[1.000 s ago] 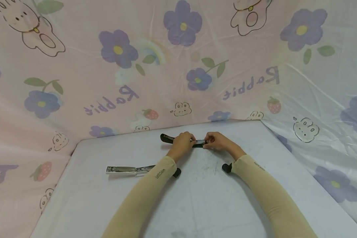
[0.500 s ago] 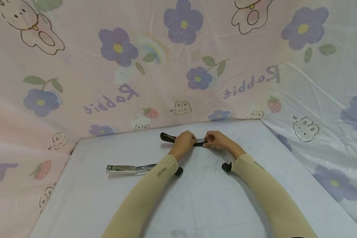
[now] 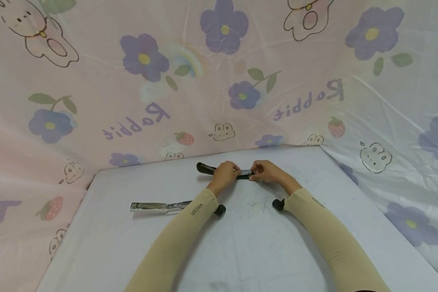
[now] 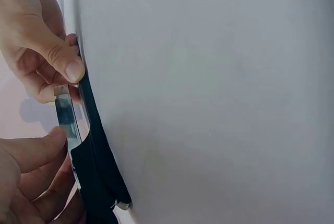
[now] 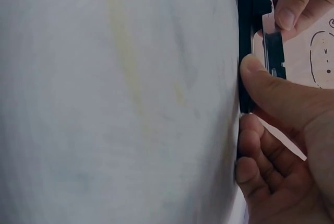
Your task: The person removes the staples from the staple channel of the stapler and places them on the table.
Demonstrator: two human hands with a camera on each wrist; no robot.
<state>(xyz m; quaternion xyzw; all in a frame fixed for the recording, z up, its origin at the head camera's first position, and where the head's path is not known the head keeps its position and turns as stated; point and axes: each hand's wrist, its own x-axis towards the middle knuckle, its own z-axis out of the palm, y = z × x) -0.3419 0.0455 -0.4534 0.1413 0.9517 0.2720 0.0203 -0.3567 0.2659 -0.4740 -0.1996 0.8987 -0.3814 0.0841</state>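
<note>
A black stapler (image 3: 206,168) lies opened out near the back of the table, its metal staple rail (image 4: 67,114) showing between the hands. My left hand (image 3: 226,175) holds its middle, with thumb and fingers at the rail in the left wrist view. At the right end, my right hand (image 3: 265,172) pinches the black base; in the right wrist view its thumb presses on the stapler's edge. Fingers hide parts of the stapler. A second stapler, white (image 3: 149,207), lies spread open on the left, partly covered by the left sleeve.
The white table (image 3: 241,251) has faint smudges on its top. A patterned cloth (image 3: 204,93) with flowers and rabbits hangs right behind it and along the sides. Black wrist pieces (image 3: 278,205) stick out from under both sleeves.
Over the last second the left hand has shifted very slightly to the right along the black stapler. The right hand keeps its pinch, and the white stapler stays where it was.
</note>
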